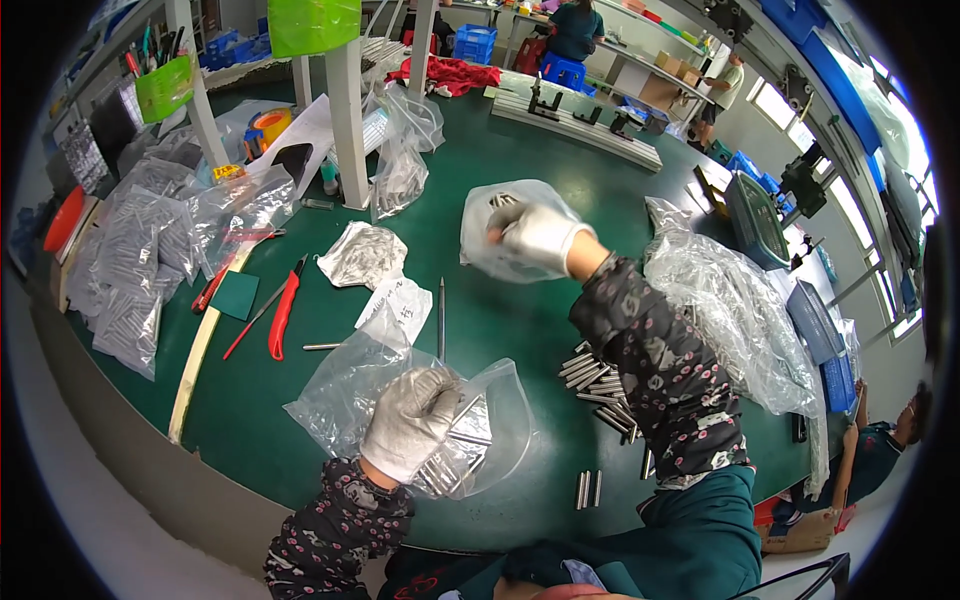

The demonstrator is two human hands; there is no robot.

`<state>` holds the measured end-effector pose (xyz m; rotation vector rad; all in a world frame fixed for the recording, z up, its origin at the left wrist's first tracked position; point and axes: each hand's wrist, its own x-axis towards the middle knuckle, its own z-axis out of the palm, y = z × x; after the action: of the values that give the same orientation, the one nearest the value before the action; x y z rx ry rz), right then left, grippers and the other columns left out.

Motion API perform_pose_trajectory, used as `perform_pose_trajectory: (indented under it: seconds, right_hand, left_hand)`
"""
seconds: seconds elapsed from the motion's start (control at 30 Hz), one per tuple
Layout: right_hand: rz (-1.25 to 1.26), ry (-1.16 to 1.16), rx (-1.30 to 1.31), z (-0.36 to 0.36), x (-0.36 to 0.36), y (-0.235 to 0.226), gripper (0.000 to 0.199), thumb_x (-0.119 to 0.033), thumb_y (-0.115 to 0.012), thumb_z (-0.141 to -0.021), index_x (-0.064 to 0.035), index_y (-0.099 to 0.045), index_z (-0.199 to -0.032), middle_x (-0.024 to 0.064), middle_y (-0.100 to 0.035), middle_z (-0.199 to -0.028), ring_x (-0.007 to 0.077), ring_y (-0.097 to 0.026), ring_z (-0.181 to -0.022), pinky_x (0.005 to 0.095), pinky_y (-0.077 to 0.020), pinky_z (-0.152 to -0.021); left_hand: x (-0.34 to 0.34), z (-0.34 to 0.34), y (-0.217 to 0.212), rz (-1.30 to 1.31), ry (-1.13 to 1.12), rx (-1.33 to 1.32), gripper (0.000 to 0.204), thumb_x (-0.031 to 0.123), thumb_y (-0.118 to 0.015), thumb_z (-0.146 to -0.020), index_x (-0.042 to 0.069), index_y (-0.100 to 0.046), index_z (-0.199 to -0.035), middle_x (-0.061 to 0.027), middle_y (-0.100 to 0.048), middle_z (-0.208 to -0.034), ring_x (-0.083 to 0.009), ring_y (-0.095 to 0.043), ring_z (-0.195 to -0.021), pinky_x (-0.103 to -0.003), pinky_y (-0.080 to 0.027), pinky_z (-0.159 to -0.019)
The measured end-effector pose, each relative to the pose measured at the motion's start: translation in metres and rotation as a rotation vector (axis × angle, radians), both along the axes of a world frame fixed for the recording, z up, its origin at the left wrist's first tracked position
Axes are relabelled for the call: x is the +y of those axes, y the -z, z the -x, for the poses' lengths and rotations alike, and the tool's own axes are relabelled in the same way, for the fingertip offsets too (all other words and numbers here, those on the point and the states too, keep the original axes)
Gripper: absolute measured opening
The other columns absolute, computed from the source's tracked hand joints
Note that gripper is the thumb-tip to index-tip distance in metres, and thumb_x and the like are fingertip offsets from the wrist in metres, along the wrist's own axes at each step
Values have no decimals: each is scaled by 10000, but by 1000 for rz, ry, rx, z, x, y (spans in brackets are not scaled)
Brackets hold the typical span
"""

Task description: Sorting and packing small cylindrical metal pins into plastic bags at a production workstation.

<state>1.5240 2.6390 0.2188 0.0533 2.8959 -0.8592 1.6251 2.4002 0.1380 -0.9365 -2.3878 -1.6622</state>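
My left hand [410,425], in a white glove, has its fingers curled on a clear plastic bag [505,440] at the near middle. Several shiny metal pins [470,425] show inside this bag beside the hand. Farther off, my right hand [540,240], also gloved, lies over a second plastic bag [480,205]. Its fingers are bent closed, and metal pins [504,200] show just beyond them. What those fingers grip is hidden. A loose pile of metal pins [600,385] lies under and beside my right forearm, with a few separate pins [583,490] nearer me.
On the left are a red-handled knife [284,315], filled bags of pins [130,270] and a white cloth [362,255]. A pencil-like rod [441,320] lies mid-table. Plastic sheeting [720,300] covers the right side. A white post [347,120] rises behind; people work beyond.
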Motion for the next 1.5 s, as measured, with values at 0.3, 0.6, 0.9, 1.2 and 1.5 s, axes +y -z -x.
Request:
perform_pose_trajectory:
  seconds: [0.3,0.6,0.9,1.2,1.5]
  right_hand:
    - [-734,161,-41,74,63,35,306,-225,-532,-767,-50,-608,-1007,163,-603,-1009,315,-587,-921,349,-463,-789]
    - [-454,340,101,64,51,39,467,-443,-485,-786,-70,-604,-1040,186,-583,-1055,324,-537,-1023,358,-425,-865]
    - [-442,284,259,33,46,15,330,-283,-546,-752,-35,-616,-958,187,-623,-882,345,-591,-855,357,-471,-757]
    - [1502,235,384,-40,49,-20,95,-64,-472,-740,-63,-495,-831,59,-527,-661,143,-450,-447,238,-359,-386]
    - [1798,-23,116,-45,57,-18,107,-115,-454,-707,-77,-479,-805,34,-472,-626,129,-364,-392,235,-284,-350]
  left_hand:
    - [4,0,1,-20,40,-57,79,60,-566,-775,31,-591,-845,-124,-593,-766,-286,-589,-709,-339,-471,-627]
    - [8,-2,-1,-20,41,5,81,14,-586,-750,9,-574,-830,-109,-595,-732,-231,-592,-661,-300,-463,-598]
    - [5,0,-1,-40,37,-85,71,37,-571,-770,22,-589,-838,-120,-602,-763,-265,-595,-695,-320,-471,-617]
    - [3,4,13,-24,-18,-25,43,49,-597,-761,24,-586,-794,-113,-601,-724,-263,-595,-669,-330,-463,-592]
    - [4,7,16,-52,-19,-46,38,46,-592,-760,24,-587,-790,-118,-603,-730,-257,-599,-674,-328,-467,-592]
